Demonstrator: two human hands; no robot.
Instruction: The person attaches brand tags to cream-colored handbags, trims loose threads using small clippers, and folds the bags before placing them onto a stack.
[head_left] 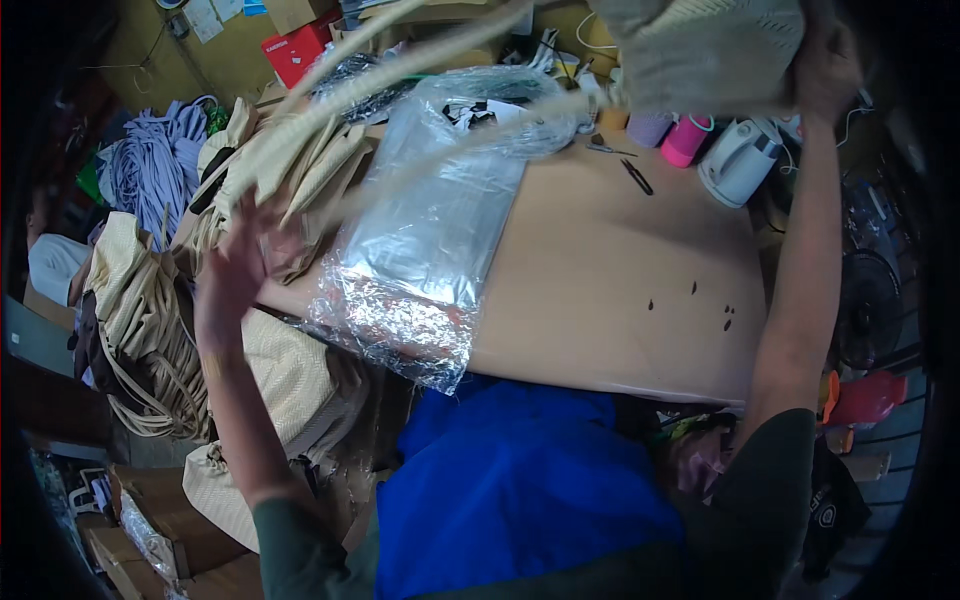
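At the upper right my right hand (pixel 830 68) is closed on the edge of a beige woven fabric bag (pixel 710 60), held up above the far side of the table. Long cream cords (pixel 400 85) trail from the bag toward the left, smeared by motion. My left hand (pixel 245 265) is raised at the left, blurred, with its fingers apart and nothing visibly held. It is nearest to a pile of beige woven bags (pixel 325 165) with cords on the table's left end. A stack of clear plastic sleeves (pixel 425 230) lies between my arms.
On the brown table (pixel 590 270) lie small snips (pixel 636 177) and several dark bits. A white kettle (pixel 740 160) and a pink bottle (pixel 685 140) stand at the back right. More beige bags (pixel 145 300) and purple cords (pixel 155 165) are heaped left. Cardboard boxes (pixel 180 520) sit lower left.
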